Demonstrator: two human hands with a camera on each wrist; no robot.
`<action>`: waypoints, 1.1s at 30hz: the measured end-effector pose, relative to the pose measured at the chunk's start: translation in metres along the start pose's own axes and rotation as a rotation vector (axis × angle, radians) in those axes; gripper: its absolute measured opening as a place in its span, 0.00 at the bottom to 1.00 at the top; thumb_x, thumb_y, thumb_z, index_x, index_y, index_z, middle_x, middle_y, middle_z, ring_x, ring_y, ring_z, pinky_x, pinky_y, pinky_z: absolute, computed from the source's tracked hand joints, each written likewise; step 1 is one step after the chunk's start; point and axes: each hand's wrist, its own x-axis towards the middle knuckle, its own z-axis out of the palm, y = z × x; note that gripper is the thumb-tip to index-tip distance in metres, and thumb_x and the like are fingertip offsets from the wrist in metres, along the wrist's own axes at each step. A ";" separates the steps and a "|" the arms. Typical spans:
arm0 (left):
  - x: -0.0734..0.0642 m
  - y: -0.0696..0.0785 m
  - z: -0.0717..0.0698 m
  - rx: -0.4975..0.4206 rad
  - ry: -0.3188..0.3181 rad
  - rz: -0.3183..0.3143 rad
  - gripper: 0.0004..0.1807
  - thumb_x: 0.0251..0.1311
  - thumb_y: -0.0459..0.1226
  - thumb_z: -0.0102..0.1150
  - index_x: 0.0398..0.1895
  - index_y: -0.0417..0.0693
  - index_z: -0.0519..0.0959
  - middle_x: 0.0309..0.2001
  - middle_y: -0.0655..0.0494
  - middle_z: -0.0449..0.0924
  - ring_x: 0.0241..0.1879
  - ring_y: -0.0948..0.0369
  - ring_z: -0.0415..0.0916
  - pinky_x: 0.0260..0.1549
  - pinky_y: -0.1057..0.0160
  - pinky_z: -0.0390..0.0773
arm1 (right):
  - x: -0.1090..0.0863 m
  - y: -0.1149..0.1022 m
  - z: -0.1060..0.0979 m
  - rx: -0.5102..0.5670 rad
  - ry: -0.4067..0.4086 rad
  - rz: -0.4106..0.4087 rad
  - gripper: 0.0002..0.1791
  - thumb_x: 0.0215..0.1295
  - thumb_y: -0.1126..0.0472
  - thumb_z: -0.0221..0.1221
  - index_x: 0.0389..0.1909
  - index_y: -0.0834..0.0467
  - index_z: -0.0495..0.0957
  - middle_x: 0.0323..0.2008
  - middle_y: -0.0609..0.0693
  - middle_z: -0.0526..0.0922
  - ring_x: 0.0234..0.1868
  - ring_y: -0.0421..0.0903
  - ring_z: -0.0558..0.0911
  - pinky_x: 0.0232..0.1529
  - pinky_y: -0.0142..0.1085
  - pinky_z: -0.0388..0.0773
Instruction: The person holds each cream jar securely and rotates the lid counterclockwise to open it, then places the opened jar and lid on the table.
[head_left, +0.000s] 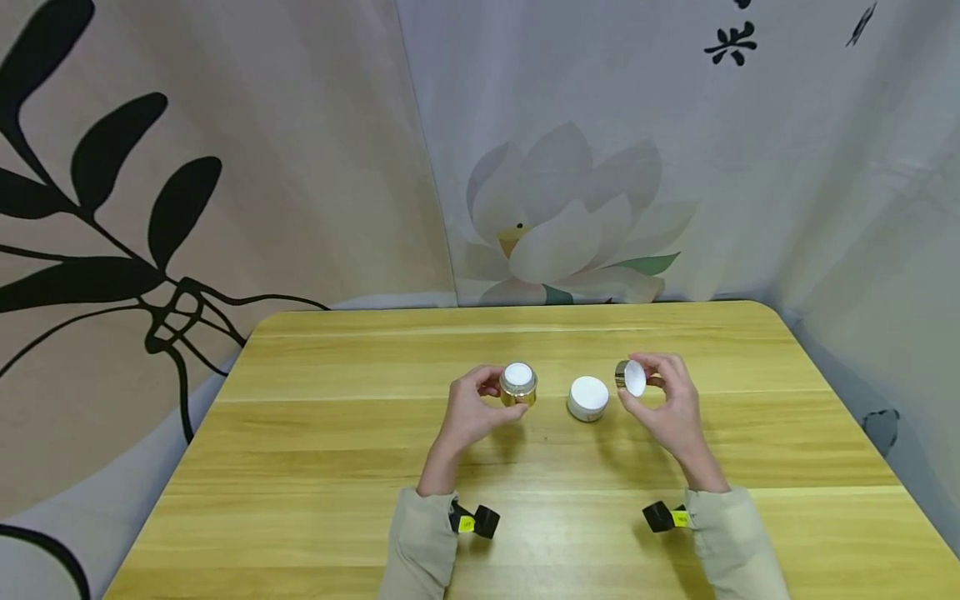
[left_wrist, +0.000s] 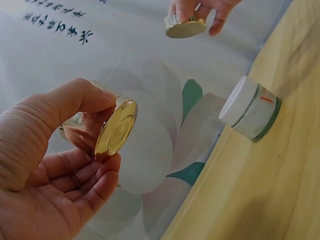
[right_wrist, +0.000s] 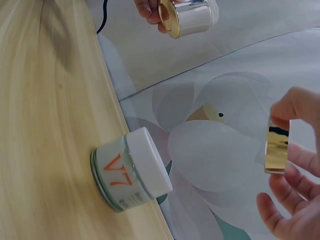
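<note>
My left hand (head_left: 474,407) grips a gold cosmetic jar (head_left: 518,387) between thumb and fingers, its white top facing up. In the left wrist view the shiny gold base of the jar (left_wrist: 117,127) shows, raised above the table. My right hand (head_left: 669,407) pinches a gold lid (head_left: 631,378) by its rim, tilted so that its white inside shows in the head view. Between the hands a second jar (head_left: 588,398) with a white lid stands upright on the table. Orange "V7" lettering marks that jar (right_wrist: 125,172) in the right wrist view.
The wooden table (head_left: 337,467) has rounded far corners. Behind it hangs a pale curtain (head_left: 570,208) printed with a flower and dark leaves. Each sleeve cuff carries a small black wrist camera (head_left: 486,522).
</note>
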 end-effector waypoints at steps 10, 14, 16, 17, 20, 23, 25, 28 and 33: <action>0.001 0.000 0.000 0.013 -0.005 -0.005 0.22 0.38 0.29 0.72 0.42 0.34 0.79 0.37 0.47 0.79 0.34 0.56 0.73 0.36 0.57 0.78 | -0.007 0.027 -0.005 -0.082 -0.022 0.082 0.26 0.40 0.75 0.68 0.46 0.66 0.79 0.42 0.58 0.71 0.36 0.38 0.70 0.38 0.24 0.70; 0.000 0.000 0.000 0.017 -0.004 -0.005 0.22 0.38 0.29 0.72 0.42 0.34 0.79 0.37 0.47 0.79 0.34 0.56 0.73 0.36 0.59 0.77 | -0.007 0.030 -0.006 -0.123 -0.032 0.090 0.25 0.40 0.75 0.69 0.46 0.67 0.79 0.42 0.59 0.72 0.35 0.40 0.70 0.37 0.26 0.70; 0.000 0.001 0.000 0.017 -0.007 -0.007 0.22 0.38 0.29 0.72 0.42 0.34 0.79 0.36 0.47 0.79 0.34 0.56 0.73 0.36 0.58 0.77 | -0.008 0.031 -0.006 -0.138 -0.039 0.091 0.25 0.40 0.75 0.69 0.45 0.67 0.79 0.42 0.59 0.72 0.35 0.41 0.69 0.37 0.25 0.69; 0.000 0.001 0.000 0.016 -0.008 -0.005 0.22 0.38 0.29 0.72 0.42 0.34 0.79 0.37 0.47 0.79 0.34 0.56 0.73 0.36 0.58 0.77 | -0.008 0.031 -0.007 -0.146 -0.042 0.091 0.25 0.40 0.74 0.69 0.45 0.67 0.78 0.41 0.59 0.72 0.35 0.42 0.69 0.37 0.24 0.68; 0.000 0.000 -0.001 0.012 -0.011 -0.002 0.23 0.38 0.30 0.73 0.43 0.35 0.79 0.37 0.47 0.79 0.34 0.56 0.74 0.36 0.59 0.77 | -0.008 0.032 -0.008 -0.181 -0.061 0.100 0.25 0.41 0.73 0.69 0.45 0.67 0.78 0.41 0.59 0.72 0.35 0.43 0.68 0.36 0.23 0.67; 0.001 -0.001 -0.001 0.010 -0.009 0.007 0.24 0.38 0.30 0.73 0.43 0.35 0.79 0.38 0.47 0.79 0.34 0.55 0.74 0.36 0.60 0.77 | -0.009 0.034 -0.008 -0.234 -0.089 0.120 0.24 0.42 0.72 0.69 0.45 0.67 0.78 0.38 0.58 0.71 0.34 0.43 0.68 0.35 0.23 0.67; 0.001 -0.001 -0.001 0.009 -0.009 0.005 0.24 0.37 0.29 0.74 0.43 0.34 0.79 0.38 0.46 0.79 0.35 0.54 0.74 0.36 0.59 0.77 | -0.010 0.036 -0.008 -0.270 -0.112 0.140 0.23 0.42 0.71 0.69 0.44 0.67 0.78 0.37 0.58 0.71 0.34 0.43 0.68 0.34 0.24 0.68; 0.000 0.006 -0.001 0.014 -0.015 -0.018 0.24 0.38 0.27 0.72 0.43 0.31 0.78 0.38 0.43 0.79 0.36 0.50 0.74 0.37 0.56 0.77 | -0.012 0.037 -0.008 -0.301 -0.148 0.178 0.23 0.43 0.71 0.69 0.44 0.67 0.78 0.37 0.58 0.71 0.34 0.46 0.69 0.34 0.28 0.69; -0.003 0.023 -0.003 0.032 -0.016 -0.033 0.23 0.38 0.25 0.71 0.43 0.29 0.77 0.38 0.41 0.78 0.36 0.49 0.74 0.38 0.54 0.77 | -0.013 0.039 -0.008 -0.324 -0.210 0.256 0.22 0.45 0.70 0.68 0.45 0.68 0.77 0.38 0.60 0.70 0.35 0.51 0.71 0.36 0.38 0.71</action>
